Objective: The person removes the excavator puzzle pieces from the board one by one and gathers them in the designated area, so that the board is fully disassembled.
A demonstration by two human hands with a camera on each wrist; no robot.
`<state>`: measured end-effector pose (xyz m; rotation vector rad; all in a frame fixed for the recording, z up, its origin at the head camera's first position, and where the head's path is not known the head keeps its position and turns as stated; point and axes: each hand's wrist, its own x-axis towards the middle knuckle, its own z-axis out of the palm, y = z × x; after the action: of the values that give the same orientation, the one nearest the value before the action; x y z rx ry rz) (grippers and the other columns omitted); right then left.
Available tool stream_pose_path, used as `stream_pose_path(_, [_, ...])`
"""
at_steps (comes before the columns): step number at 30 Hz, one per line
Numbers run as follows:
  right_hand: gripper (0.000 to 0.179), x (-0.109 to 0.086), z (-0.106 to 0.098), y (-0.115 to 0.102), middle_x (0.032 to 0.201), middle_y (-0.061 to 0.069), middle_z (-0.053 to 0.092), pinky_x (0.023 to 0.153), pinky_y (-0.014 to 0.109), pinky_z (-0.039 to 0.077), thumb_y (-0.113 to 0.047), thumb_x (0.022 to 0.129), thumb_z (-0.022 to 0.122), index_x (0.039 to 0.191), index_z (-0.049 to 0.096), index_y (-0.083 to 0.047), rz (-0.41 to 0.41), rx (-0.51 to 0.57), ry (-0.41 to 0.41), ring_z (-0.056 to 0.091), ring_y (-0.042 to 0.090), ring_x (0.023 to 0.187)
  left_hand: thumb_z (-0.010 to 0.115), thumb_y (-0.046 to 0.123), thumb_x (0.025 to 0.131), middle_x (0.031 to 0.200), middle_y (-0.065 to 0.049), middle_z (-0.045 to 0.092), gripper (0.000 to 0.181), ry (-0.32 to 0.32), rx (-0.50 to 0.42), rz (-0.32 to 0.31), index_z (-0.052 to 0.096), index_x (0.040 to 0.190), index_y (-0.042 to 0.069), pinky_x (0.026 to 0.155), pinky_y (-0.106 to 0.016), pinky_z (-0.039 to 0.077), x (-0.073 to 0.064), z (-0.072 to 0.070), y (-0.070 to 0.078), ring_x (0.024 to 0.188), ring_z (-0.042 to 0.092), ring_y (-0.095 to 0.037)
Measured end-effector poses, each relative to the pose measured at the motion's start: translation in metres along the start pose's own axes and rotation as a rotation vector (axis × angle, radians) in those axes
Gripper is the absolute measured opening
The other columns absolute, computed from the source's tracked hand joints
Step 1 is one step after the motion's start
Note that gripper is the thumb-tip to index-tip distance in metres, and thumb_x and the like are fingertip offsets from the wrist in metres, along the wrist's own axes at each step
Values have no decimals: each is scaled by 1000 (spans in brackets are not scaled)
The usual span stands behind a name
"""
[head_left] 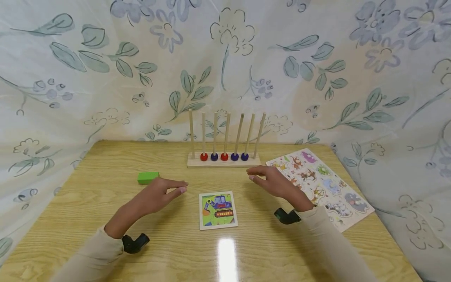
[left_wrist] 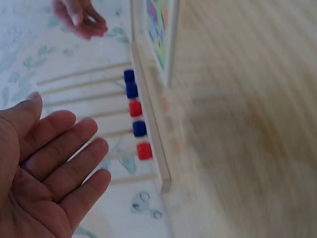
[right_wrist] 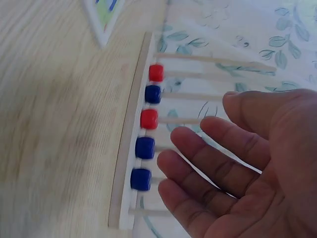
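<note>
Head view: green block (head_left: 147, 178), long axis left-to-right

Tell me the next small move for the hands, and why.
I'd probably ease the right hand forward to the peg stand. It looks relaxed and holds nothing, and the stand lies just ahead of it, with one bead low on each of the five middle pegs. The left hand, also empty, could wait near the green block.
</note>
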<state>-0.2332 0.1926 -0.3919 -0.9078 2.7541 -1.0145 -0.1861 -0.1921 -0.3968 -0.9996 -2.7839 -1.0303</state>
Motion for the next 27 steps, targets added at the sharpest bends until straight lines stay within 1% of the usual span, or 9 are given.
stream_pose_path(3, [33,0,3,-3,125,17,62,94,50,47,-17,102,53,127,62,3,7,41,-1,57,34,117,57,26,100,119,-9,67,34,-22,-42,28,69,120,1,91,-45,50,-2,4,8,114,61,-27])
stream_pose_path(7, [32,0,7,-6,122,15,64,91,46,50,-15,102,53,126,63,3,18,65,-7,60,32,113,57,23,100,118,-8,68,31,-58,-87,41,70,119,2,89,-44,51,-3,9,17,113,62,-26])
stream_pose_path(11, [30,2,12,-10,120,14,66,90,44,51,-13,101,54,124,64,4,9,94,-16,61,30,111,56,23,100,119,-6,68,31,-125,-160,31,70,120,3,91,-42,50,-3,15,25,114,61,-23])
stream_pose_path(14, [29,3,15,-11,119,13,66,90,42,51,-12,101,54,123,65,4,-6,126,-28,62,29,112,57,21,100,120,-7,67,30,-182,-217,52,70,120,2,93,-41,49,-2,23,31,115,60,-23])
stream_pose_path(17, [28,3,21,-12,119,12,66,89,38,51,-12,101,53,121,66,2,-14,193,-56,62,27,111,58,14,99,123,-8,65,29,-270,-232,89,68,122,0,94,-39,48,0,32,35,118,58,-23])
stream_pose_path(19, [27,4,27,-14,119,11,66,89,35,52,-12,102,52,121,67,0,-14,250,-83,62,25,111,59,9,97,126,-9,63,29,-329,-221,116,66,124,0,97,-40,47,3,37,37,120,56,-22])
stream_pose_path(21, [27,5,35,-16,119,11,67,88,33,52,-11,102,51,121,67,1,-20,303,-108,62,23,111,60,4,96,128,-10,62,30,-372,-211,135,66,125,0,100,-41,44,5,41,38,124,53,-22])
stream_pose_path(22, [28,6,39,-17,119,11,67,88,33,52,-11,102,51,121,67,2,-29,326,-121,62,23,111,60,2,95,129,-10,61,30,-384,-209,143,66,125,0,101,-40,43,6,43,39,125,52,-23])
stream_pose_path(27, [28,9,57,-21,118,9,67,91,31,50,-11,102,50,122,66,2,-33,389,-177,61,20,112,60,-6,92,127,-13,62,33,-392,-228,176,66,124,-1,100,-37,44,9,47,38,126,51,-25])
